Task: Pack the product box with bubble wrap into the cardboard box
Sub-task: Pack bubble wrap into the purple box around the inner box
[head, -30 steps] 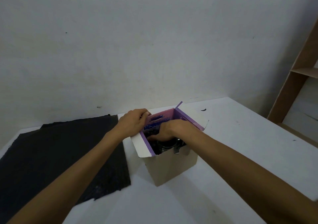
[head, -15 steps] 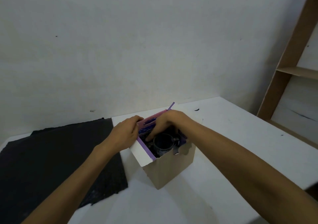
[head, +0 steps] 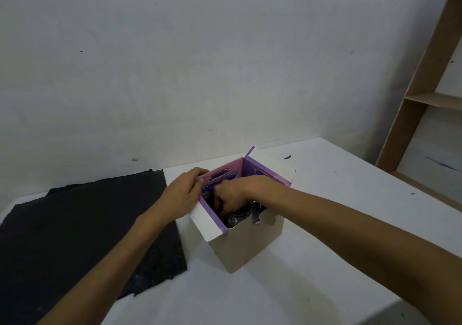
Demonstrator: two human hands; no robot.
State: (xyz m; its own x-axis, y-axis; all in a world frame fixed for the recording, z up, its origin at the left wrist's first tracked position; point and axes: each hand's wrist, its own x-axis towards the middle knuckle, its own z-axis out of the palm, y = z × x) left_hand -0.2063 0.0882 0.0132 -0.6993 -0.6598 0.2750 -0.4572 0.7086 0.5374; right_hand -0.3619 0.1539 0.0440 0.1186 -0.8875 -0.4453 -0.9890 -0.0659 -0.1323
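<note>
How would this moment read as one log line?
left hand: holds box flap | right hand: reaching inside cardboard box | dark wrap sheet: flat on table

We see a white flat-topped table (head: 325, 262) against the wall. On it, left side, a black rough-edged sheet (head: 82, 224) lying flat. Just right of that, an open beige cardboard box with purple-lined flaps (head: 250, 244) standing upright. Small dark specks dot the tabletop's far right.
</note>
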